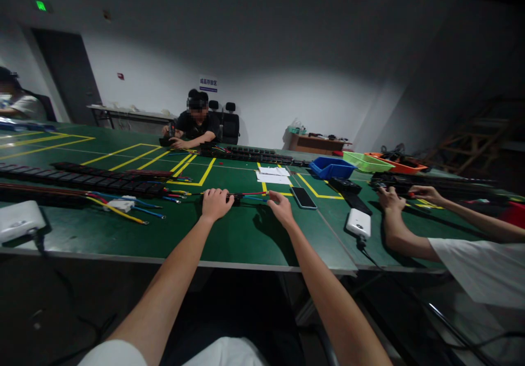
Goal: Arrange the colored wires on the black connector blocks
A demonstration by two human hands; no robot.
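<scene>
My left hand [217, 204] is closed over a small black part [237, 197] on the green table, its fingers wrapped round the top. A red wire [255, 193] and a blue-green wire [253, 198] run from this part to the right. My right hand [281, 207] pinches the free end of the red wire between thumb and finger. Left of my left hand, coloured cables with ring terminals [176, 198] stick out from long black ribbed strips [110, 181]. A phone [304, 197] lies just right of my right hand.
White papers [273, 175] lie beyond my hands on the green table [246, 234]. Blue [331, 167], green [366, 161] and orange [396, 162] bins stand back right. White boxes with cords [359, 224] sit near the front. A co-worker's hands [391, 197] work at right; another person sits opposite.
</scene>
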